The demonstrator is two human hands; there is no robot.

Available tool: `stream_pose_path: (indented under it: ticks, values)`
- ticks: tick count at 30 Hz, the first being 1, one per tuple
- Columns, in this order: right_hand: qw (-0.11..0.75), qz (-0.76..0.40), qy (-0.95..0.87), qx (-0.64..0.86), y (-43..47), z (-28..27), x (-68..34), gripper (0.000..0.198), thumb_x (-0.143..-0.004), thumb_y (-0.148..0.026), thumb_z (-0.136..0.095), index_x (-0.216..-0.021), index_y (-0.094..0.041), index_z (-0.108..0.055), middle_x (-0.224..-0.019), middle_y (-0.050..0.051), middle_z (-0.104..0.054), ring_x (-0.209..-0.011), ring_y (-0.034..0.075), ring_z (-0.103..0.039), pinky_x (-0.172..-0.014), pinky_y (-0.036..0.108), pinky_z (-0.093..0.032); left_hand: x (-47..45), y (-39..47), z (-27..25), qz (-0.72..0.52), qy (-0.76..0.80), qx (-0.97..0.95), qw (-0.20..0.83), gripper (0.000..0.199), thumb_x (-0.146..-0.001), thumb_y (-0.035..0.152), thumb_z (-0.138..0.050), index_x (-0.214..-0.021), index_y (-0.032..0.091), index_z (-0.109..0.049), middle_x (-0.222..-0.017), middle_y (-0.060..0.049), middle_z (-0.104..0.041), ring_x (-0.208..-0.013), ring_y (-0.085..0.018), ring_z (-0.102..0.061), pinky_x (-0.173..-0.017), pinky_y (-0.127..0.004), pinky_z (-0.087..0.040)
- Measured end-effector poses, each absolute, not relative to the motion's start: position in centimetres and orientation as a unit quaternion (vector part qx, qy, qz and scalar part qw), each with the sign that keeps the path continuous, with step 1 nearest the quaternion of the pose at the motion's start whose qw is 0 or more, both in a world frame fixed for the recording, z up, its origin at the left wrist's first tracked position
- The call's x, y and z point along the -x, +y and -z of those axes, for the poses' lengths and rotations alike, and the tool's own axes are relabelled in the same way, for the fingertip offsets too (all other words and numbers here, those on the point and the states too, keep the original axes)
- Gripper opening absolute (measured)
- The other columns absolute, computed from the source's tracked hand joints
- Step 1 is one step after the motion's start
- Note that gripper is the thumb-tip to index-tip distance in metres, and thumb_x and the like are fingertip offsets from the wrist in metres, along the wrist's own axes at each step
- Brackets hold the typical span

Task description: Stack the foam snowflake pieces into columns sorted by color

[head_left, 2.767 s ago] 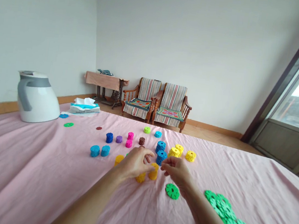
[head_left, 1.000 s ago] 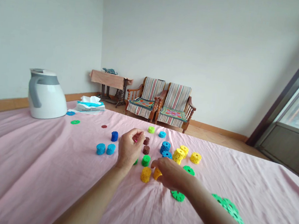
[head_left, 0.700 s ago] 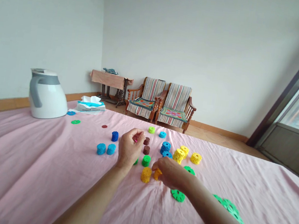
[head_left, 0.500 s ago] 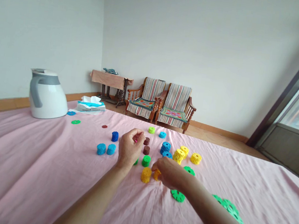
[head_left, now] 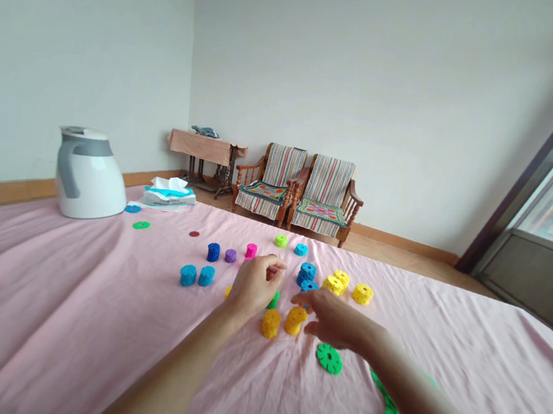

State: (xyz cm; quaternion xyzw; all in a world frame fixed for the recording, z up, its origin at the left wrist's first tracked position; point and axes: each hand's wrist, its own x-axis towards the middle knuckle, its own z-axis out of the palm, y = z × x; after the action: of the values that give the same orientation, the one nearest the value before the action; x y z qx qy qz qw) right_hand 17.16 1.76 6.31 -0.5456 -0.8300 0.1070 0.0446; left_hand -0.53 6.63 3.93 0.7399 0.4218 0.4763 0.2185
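My left hand (head_left: 257, 284) hovers over the middle of the stacks with its fingers curled together; whatever they may hold is hidden. Under it, a green stack of snowflake discs (head_left: 273, 299) is partly covered. My right hand (head_left: 331, 316) has its thumb and fingers apart, just right of an orange stack (head_left: 295, 320). A second orange stack (head_left: 271, 324) stands to the left of that one. Blue stacks (head_left: 306, 274) and yellow stacks (head_left: 333, 284) lie beyond my right hand. Loose green discs (head_left: 329, 358) rest nearer me.
On the pink cloth (head_left: 66, 315) stand light blue stacks (head_left: 188, 275), a dark blue stack (head_left: 213, 251), a purple stack (head_left: 231, 256) and a pink stack (head_left: 251, 251). A white jug (head_left: 93, 181) and a tissue box (head_left: 170, 195) are at the far left. Two chairs (head_left: 326, 193) stand beyond.
My left hand has shifted right and slightly nearer, uncovering the pink and purple stacks. My right hand has spread its fingers and moved a little right, leaving the orange stack in plain view.
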Motion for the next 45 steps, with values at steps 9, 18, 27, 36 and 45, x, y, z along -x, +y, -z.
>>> stream_pose_path:
  ticks: [9, 18, 27, 36, 45]
  values:
    - [-0.011, -0.108, -0.857, 0.504, 2.4, -6.8, -16.2, 0.047, -0.073, -0.012, -0.064, -0.118, -0.022, -0.063, -0.117, 0.009, -0.067, -0.111, 0.025, -0.058, -0.094, 0.036, -0.045, 1.0, 6.9, -4.0, -0.508, 0.441, -0.718, 0.177, 0.014, -0.08, 0.018, -0.054, -0.077, 0.018, -0.068, -0.071, -0.002, -0.07, -0.064, -0.014, -0.064, -0.06, -0.022, -0.045]
    - [-0.045, -0.079, -0.869, 0.487, 2.7, -7.1, -15.4, 0.041, -0.074, -0.009, -0.059, -0.113, -0.021, -0.065, -0.106, 0.008, -0.071, -0.1, 0.025, -0.064, -0.083, 0.034, -0.049, 1.1, 6.8, -4.2, -0.515, 0.44, -0.716, 0.169, 0.014, -0.08, 0.017, -0.054, -0.074, 0.018, -0.066, -0.07, -0.001, -0.07, -0.064, -0.014, -0.063, -0.059, -0.022, -0.043]
    - [0.085, -0.093, -0.848, 0.515, 1.9, -7.1, -17.4, 0.044, -0.075, -0.022, -0.063, -0.118, -0.02, -0.061, -0.112, 0.01, -0.068, -0.102, 0.024, -0.063, -0.084, 0.034, -0.049, 1.2, 6.8, -4.1, -0.534, 0.431, -0.709, 0.161, 0.014, -0.081, 0.017, -0.052, -0.081, 0.019, -0.066, -0.078, -0.002, -0.071, -0.068, -0.015, -0.063, -0.063, -0.024, -0.047]
    - [0.25, -0.089, -0.72, 0.641, -2.2, -4.4, -23.3, 0.021, -0.078, -0.023, -0.049, -0.088, -0.017, -0.066, -0.082, 0.006, -0.07, -0.074, 0.017, -0.064, -0.066, 0.028, -0.047, -1.3, 3.1, -4.8, -0.558, 0.3, -0.763, 0.127, 0.017, -0.084, 0.016, -0.05, -0.093, 0.017, -0.064, -0.082, -0.003, -0.068, -0.068, -0.013, -0.059, -0.063, -0.024, -0.045]
    - [0.07, -0.154, -0.726, 0.667, -7.7, -4.5, -25.1, 0.023, -0.06, -0.012, -0.051, -0.079, -0.022, -0.059, -0.086, 0.003, -0.065, -0.083, 0.019, -0.058, -0.072, 0.029, -0.042, -2.6, -2.3, -2.5, -0.266, 0.266, -0.905, 0.196, 0.023, -0.078, 0.007, -0.049, -0.085, 0.018, -0.068, -0.083, -0.003, -0.068, -0.082, -0.017, -0.062, -0.073, -0.026, -0.044]
